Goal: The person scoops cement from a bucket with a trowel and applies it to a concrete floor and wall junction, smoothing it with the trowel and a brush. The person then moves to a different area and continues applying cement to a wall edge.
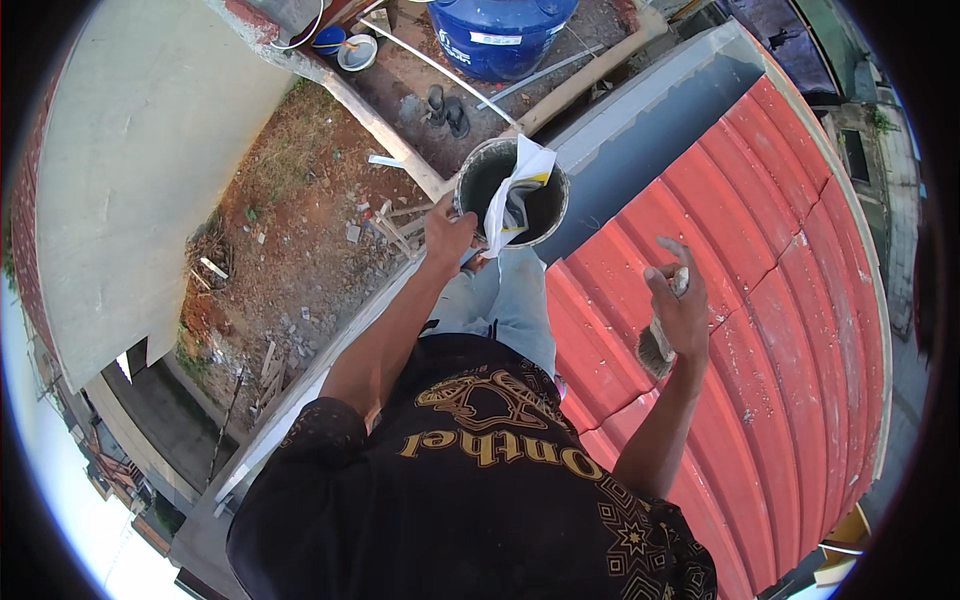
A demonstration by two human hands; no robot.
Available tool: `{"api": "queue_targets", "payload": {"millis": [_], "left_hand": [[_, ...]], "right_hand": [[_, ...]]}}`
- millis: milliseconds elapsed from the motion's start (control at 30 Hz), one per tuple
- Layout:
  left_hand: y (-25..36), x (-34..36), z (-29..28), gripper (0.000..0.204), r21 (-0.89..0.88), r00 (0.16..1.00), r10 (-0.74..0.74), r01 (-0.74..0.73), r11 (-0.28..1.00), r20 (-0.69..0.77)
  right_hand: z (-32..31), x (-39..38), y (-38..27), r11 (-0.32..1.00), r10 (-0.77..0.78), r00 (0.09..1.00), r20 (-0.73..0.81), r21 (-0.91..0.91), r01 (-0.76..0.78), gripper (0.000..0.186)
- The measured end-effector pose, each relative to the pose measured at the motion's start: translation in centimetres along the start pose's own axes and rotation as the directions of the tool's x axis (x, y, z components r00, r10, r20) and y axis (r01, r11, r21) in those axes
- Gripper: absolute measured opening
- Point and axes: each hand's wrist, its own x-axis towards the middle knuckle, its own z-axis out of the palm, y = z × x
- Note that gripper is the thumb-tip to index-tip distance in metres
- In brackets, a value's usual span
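Observation:
My left hand [449, 233] is closed on the near left rim of a round bucket [564, 200], which is stained with grey. A crumpled white packet [537, 158] with yellow and grey patches sticks up out of the bucket. The bucket's inside looks dark, and I cannot make out its contents. To the right, above the red ribbed roof [770, 330], my right hand [687, 308] holds a paintbrush [655, 352]. Its bristles point down towards my wrist, its pale handle shows between the fingers, and my index finger is stretched out.
A grey gutter [650, 140] runs along the roof's left edge. Beyond the bucket are a large blue water tank [500, 35], dark sandals [447, 110] and a white bowl [357, 52]. Far below on the left lies rubble-strewn ground [310, 230] beside a pale wall [150, 190].

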Motion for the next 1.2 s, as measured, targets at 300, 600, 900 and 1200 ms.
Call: {"api": "queue_targets", "payload": {"millis": [300,600,900,1200], "left_hand": [[0.5,2.7,-11.1,0.046,-0.240,0.859,0.021,-0.166,0.956,-0.511],[-2.0,3.3,-21.3,0.043,-0.409,0.633,-0.237,-0.139,0.902,-0.737],[-11.8,15.4,-22.0,0.023,-0.550,0.612,-0.444,0.017,0.835,-0.655],[-17.1,30.1,-22.2,0.026,-0.327,0.835,-0.397,0.280,0.902,-0.381]], "right_hand": [[-7.5,12.3,6.6,0.971,0.132,0.977,0.170,-0.219,-0.093,0.038],[-12.1,20.0,8.7,0.962,0.101,0.988,0.118,-0.266,-0.067,0.040],[-16.3,27.5,17.4,0.981,-0.092,0.996,-0.012,-0.174,0.089,0.038],[-9.1,38.5,10.5,0.875,-0.201,0.978,-0.058,-0.459,0.153,0.035]]}}
